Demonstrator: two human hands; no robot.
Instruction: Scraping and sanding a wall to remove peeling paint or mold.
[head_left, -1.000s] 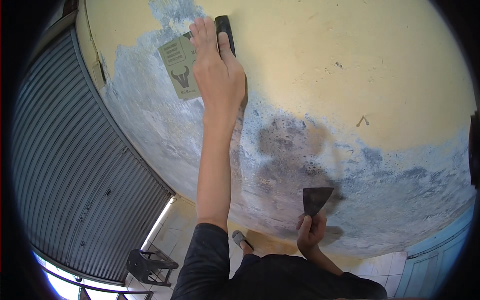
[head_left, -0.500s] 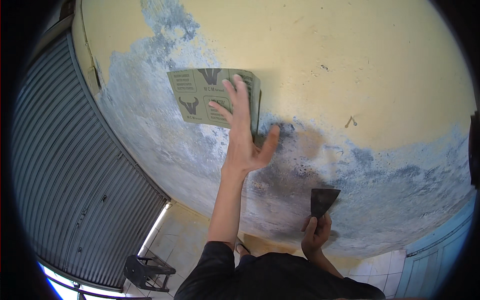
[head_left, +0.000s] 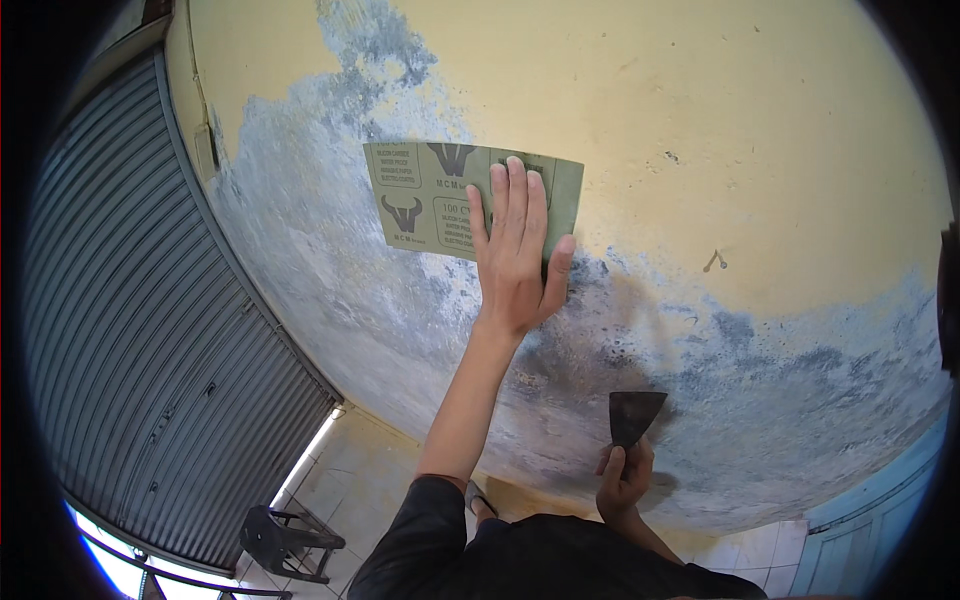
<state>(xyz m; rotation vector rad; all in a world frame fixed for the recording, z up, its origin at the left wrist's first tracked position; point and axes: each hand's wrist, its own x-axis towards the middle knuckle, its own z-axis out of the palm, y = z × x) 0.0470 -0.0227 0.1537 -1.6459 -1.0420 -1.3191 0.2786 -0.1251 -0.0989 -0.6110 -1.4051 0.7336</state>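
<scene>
The sheet of sandpaper [head_left: 450,200] lies flat against the wall [head_left: 760,130], its grey-green backing with dark printed marks turned toward me, spread out as a wide rectangle and not folded. My left hand [head_left: 515,250] presses it there with the palm, the fingers [head_left: 518,195] stretched out long and close together over the sheet's right half, the thumb out to the side on the bare wall. So that hand is flat and open, pinning the sheet and not gripping it.

I judge the step in hand to be sanding the peeling band where the yellow paint gives way to blotched blue-grey plaster. The next move would call for firm, even pressure through the palm so that the sheet slides with the hand and does not slip or crease.

Lower down, my right hand [head_left: 625,480] is closed round the handle of a scraper [head_left: 635,415], its dark blade pointing up and held near the wall below the sanded patch; I cannot tell whether the blade touches.

To my left runs a grey corrugated roller shutter [head_left: 150,350]. Far below are a pale tiled floor [head_left: 350,480] and a small dark stool [head_left: 285,540].
</scene>
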